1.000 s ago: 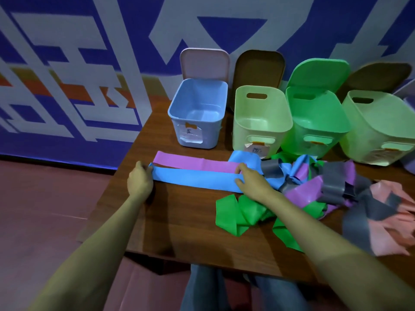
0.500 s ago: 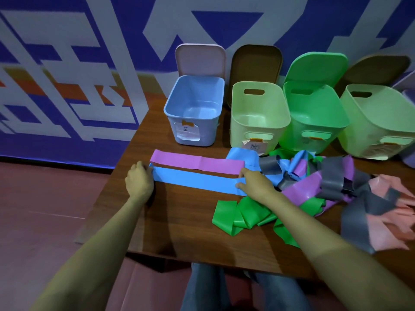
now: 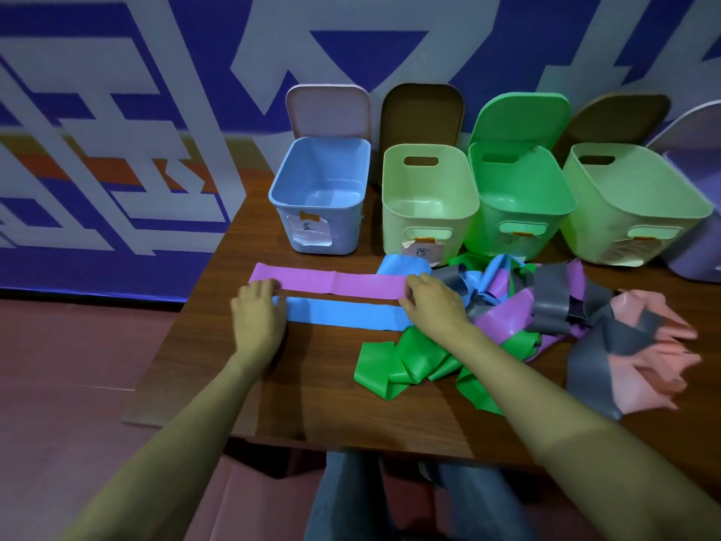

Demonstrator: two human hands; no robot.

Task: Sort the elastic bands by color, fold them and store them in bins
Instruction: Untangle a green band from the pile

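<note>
Bands of thin stretchy rubber are spread over a wooden table (image 3: 312,392). A blue band (image 3: 343,316) is laid flat and straight, smooth and matte. A purple band (image 3: 331,281) is laid parallel just behind it, with a crease seen near its middle. The blue band's left end is covered by the left hand (image 3: 257,314), fingers bent over it; whether it is gripped cannot be told. Its right end is pressed down by the right hand (image 3: 437,306), fingers spread across both bands. A tangled heap (image 3: 546,298) of green, grey, purple, blue and pink bands is piled to the right. A blue bin (image 3: 343,232) is stood open behind the purple band.
</note>
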